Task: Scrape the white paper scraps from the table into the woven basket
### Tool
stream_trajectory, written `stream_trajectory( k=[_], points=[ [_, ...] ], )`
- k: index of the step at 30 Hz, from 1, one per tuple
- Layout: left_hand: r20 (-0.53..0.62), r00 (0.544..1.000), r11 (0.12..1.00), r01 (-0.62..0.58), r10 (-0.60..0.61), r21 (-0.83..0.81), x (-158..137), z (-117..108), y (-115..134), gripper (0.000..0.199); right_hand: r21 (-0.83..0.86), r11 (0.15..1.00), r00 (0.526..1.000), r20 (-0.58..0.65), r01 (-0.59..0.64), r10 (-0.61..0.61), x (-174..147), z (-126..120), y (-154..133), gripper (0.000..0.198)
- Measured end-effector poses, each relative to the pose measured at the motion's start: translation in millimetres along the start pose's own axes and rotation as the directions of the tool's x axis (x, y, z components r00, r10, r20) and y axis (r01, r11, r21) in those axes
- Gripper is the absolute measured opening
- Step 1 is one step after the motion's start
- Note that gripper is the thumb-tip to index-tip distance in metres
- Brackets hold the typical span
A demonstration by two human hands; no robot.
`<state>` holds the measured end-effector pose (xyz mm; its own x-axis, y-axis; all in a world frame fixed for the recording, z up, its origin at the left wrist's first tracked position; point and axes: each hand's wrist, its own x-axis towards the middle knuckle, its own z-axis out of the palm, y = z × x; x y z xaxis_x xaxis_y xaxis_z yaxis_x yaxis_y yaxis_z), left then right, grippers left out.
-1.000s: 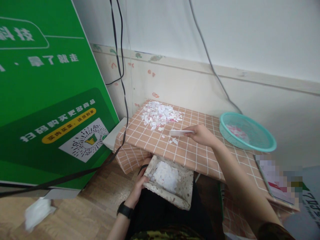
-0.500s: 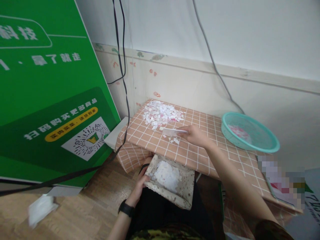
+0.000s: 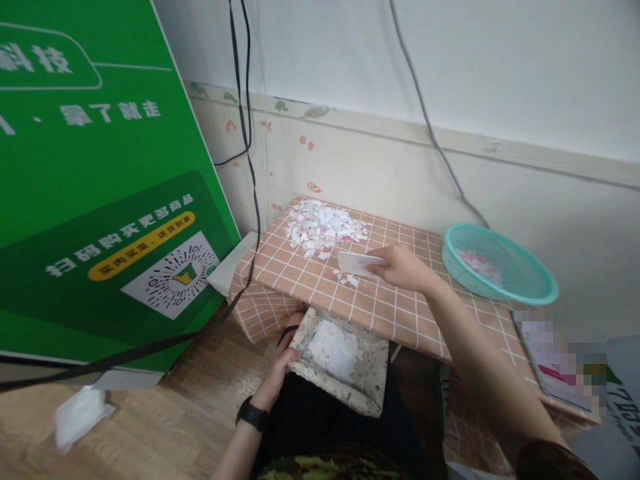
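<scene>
My right hand (image 3: pixel 400 267) is closed on one end of a flat white card-like piece (image 3: pixel 356 263), held just over the tablecloth. Small white paper scraps (image 3: pixel 349 280) lie by the piece's lower edge. Beyond it a heap of white and pinkish paper scraps (image 3: pixel 323 227) spreads on the table. With my left hand (image 3: pixel 284 363) I grip the left side of a speckled, pale shallow box (image 3: pixel 363 402) at the table's front edge, over my lap. A mound of white paper bits (image 3: pixel 333 348) lies inside the box.
A turquoise mesh basket (image 3: pixel 525 283) with pinkish scraps stands on the checked tablecloth (image 3: pixel 300 283) at right, near a partly blurred flat item (image 3: pixel 550 360). A black strap (image 3: pixel 255 200) hangs before the green panel (image 3: pixel 125 167). A white plastic bag (image 3: pixel 83 413) lies on the floor.
My right hand has moved the white piece a little to the right, and more of its face shows. My left hand and the box have stayed about where they were.
</scene>
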<state>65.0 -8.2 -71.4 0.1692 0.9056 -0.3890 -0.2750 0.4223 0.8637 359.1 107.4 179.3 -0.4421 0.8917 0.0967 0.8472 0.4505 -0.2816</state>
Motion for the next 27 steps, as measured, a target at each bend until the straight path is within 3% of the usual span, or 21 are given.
stream_trajectory(
  k=[3,9,13,16,21,27],
  points=[
    [-0.007,1.0,1.0,0.008,-0.008,0.0,0.4,0.1,0.5,0.059,0.074,0.997,0.999,-0.033,0.016,-0.014,1.9,7.5,0.3,0.026],
    [0.014,1.0,1.0,-0.011,0.011,0.008,0.2,-1.5,-2.0,0.055,0.146,0.987,0.996,0.037,0.071,-0.077,-4.5,7.6,8.5,0.031],
    [0.036,0.999,1.0,-0.017,0.017,0.002,-1.0,-0.9,-0.8,0.053,0.092,0.991,0.992,0.073,0.099,-0.106,-22.8,-7.4,14.1,0.03],
    [0.025,1.0,1.0,-0.005,0.005,0.011,-0.5,-1.2,-1.4,0.054,0.015,0.999,0.999,0.002,0.039,-0.039,-40.0,-7.6,12.1,0.03],
    [0.023,1.0,1.0,-0.005,0.004,0.008,1.5,-2.8,-4.9,0.056,-0.03,0.996,0.968,-0.238,-0.089,0.079,-69.7,27.5,-9.9,0.032],
    [-0.02,1.0,1.0,0.019,-0.018,0.013,4.0,-4.8,-7.4,0.062,0.004,0.988,0.967,-0.202,0.156,-0.152,-87.3,77.4,-39.2,0.048]
  ],
)
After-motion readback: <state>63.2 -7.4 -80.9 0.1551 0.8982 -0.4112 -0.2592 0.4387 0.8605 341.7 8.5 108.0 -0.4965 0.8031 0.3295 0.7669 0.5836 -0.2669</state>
